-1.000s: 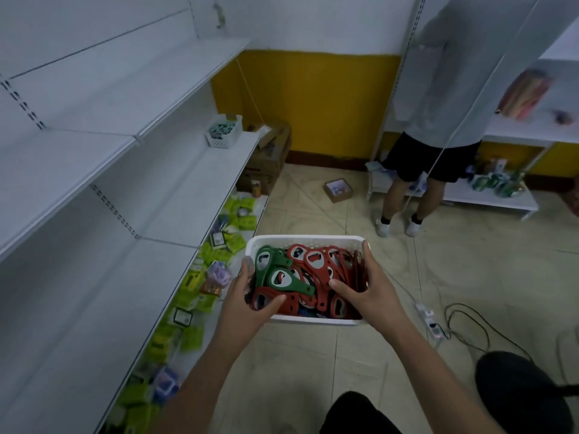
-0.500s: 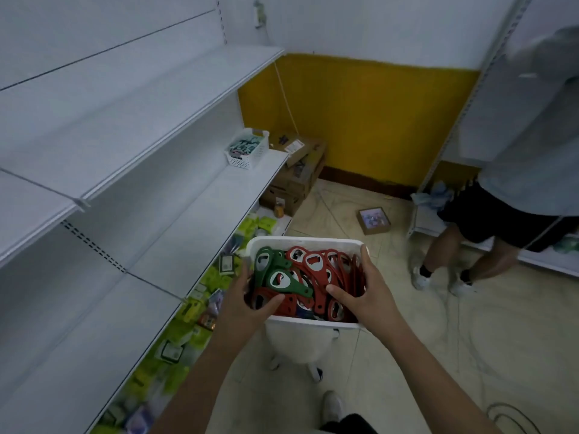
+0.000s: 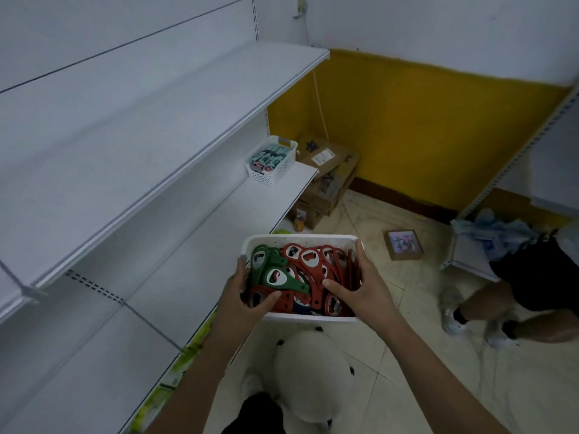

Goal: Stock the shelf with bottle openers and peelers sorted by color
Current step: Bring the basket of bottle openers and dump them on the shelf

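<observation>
While both hands are gripping the white basket by its near corners, the left hand is curling its thumb over the rim onto the openers and the right hand is doing the same from the other side, fingers wrapped round the wall. Inside, a few green bottle openers are lying on top at the left and a thicker heap of red bottle openers is filling the rest. The basket is being carried in the air, just beside the front edge of the middle shelf, whose board is bare apart from a second white basket at its far end. The step in hand looks to be setting this load down there. To do it well, the person should be keeping the basket level so the loose pile is not sliding, clearing the shelf lip before lowering, and landing it flat before letting go. The upper shelf is overhanging, so lifting high is risking a knock.
</observation>
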